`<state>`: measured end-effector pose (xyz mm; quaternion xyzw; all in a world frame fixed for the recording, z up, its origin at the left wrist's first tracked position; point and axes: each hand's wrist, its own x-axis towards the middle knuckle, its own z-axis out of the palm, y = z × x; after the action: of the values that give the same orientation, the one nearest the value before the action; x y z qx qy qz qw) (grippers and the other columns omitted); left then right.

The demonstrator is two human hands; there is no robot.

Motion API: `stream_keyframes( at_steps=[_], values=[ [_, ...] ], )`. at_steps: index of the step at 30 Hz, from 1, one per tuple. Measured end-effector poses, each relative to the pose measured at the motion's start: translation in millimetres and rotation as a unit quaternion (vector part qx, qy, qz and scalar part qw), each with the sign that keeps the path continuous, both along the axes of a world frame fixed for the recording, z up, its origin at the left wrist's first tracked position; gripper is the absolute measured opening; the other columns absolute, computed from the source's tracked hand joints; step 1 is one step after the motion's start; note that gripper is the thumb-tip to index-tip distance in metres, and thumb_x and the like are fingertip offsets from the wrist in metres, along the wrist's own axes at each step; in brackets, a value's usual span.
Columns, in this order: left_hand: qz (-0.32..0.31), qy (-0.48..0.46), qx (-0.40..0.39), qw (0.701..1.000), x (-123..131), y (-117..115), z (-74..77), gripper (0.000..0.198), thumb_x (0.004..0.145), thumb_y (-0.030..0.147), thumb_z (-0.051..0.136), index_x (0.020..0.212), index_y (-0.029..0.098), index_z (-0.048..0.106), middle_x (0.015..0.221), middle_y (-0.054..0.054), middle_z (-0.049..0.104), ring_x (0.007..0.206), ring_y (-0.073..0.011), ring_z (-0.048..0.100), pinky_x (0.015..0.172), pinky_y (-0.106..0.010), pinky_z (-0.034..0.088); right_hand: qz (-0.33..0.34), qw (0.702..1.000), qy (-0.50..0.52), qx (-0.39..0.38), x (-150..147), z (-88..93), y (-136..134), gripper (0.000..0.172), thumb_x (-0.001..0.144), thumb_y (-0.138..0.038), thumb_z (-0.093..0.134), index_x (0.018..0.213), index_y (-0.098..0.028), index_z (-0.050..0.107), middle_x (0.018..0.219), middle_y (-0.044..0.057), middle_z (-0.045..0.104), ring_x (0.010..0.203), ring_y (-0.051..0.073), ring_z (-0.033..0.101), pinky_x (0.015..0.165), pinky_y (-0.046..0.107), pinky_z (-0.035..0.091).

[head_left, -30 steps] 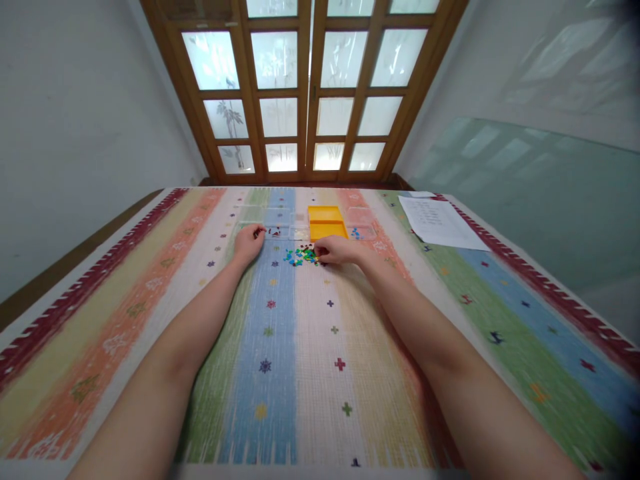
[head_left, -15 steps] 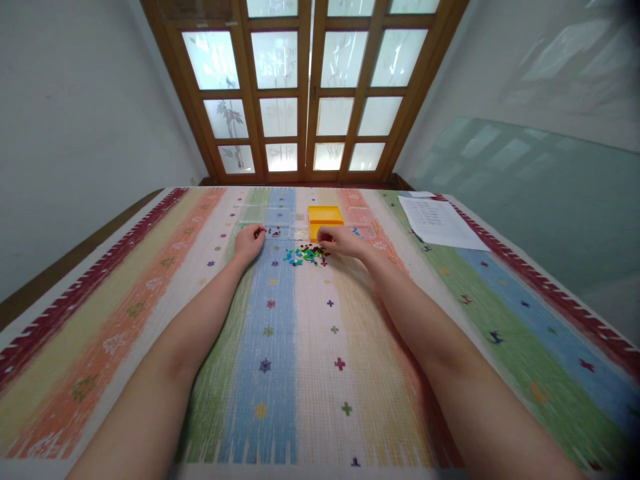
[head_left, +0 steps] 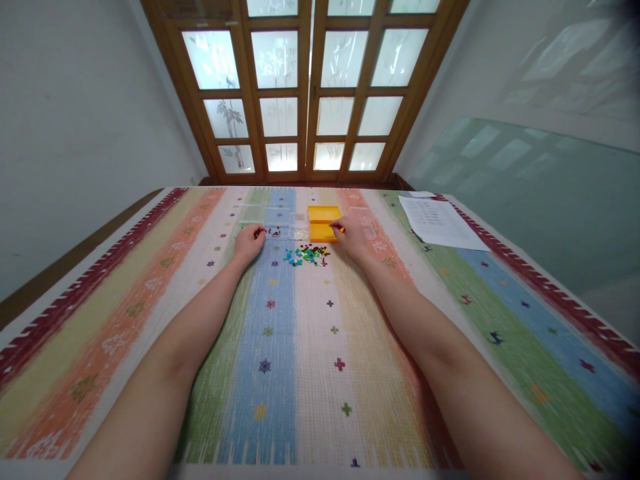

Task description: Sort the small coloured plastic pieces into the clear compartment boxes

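Note:
A pile of tiny coloured pieces (head_left: 307,255), blue, green, yellow and dark red, lies on the striped tablecloth (head_left: 320,413). Behind it stands an open yellow box (head_left: 321,231) with its lid tilted back. My right hand (head_left: 351,238) is at the box's right side, its thumb and fingertips pinched together over the edge; whatever they hold is too small to make out. My left hand (head_left: 249,243) rests beside a clear plastic box (head_left: 278,232) with a few dark red pieces in it. Its fingers are curled closed, and I cannot see clearly what is in them.
Another clear box (head_left: 369,228) sits to the right, partly behind my right hand. Printed paper (head_left: 440,222) lies at the far right of the table. Beyond the table are wooden doors with frosted panes (head_left: 307,93), and a glass panel (head_left: 540,200) leans at right.
My right hand has moved right, away from the pile and the front of the yellow box, uncovering both. My left hand has stayed in place.

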<state>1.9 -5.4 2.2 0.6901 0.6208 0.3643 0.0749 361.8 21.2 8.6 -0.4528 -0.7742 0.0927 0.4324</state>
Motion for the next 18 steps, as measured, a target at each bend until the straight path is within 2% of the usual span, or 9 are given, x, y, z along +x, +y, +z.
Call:
stream_keyframes(
  at_steps=[3,9,18],
  values=[
    [-0.004,-0.002,0.002,1.0,0.1,-0.5,0.9,0.026,0.091,0.029,0.054,0.1,0.021,0.077,0.093,-0.006,0.075,0.083,-0.0219,0.063,0.079,-0.033,0.047,-0.006,1.0,-0.002,-0.012,-2.3,-4.7,-1.9,0.023,0.095,-0.027,0.051,0.103,-0.021,0.072,0.104,0.011,0.072,0.098,0.026,0.063,0.091,0.041,0.049],
    [-0.005,-0.006,-0.009,1.0,0.4,-1.4,2.7,0.026,0.091,0.029,0.054,0.101,0.021,0.076,0.095,-0.006,0.076,0.085,-0.0223,0.064,0.08,-0.033,0.049,-0.024,0.999,0.0,-0.037,-9.6,-1.3,-8.8,0.03,0.093,-0.026,0.052,0.119,-0.02,0.067,0.104,0.011,0.071,0.097,0.026,0.063,0.093,0.041,0.048],
    [-0.017,0.002,-0.011,1.0,3.0,-2.4,4.1,0.026,0.093,0.028,0.053,0.103,0.02,0.076,0.097,-0.007,0.076,0.085,-0.0222,0.064,0.083,-0.034,0.049,-0.028,0.999,-0.005,-0.037,-8.9,-5.9,-6.7,0.03,0.093,-0.024,0.052,0.12,-0.02,0.066,0.104,0.01,0.071,0.096,0.026,0.063,0.093,0.04,0.048]
  ],
)
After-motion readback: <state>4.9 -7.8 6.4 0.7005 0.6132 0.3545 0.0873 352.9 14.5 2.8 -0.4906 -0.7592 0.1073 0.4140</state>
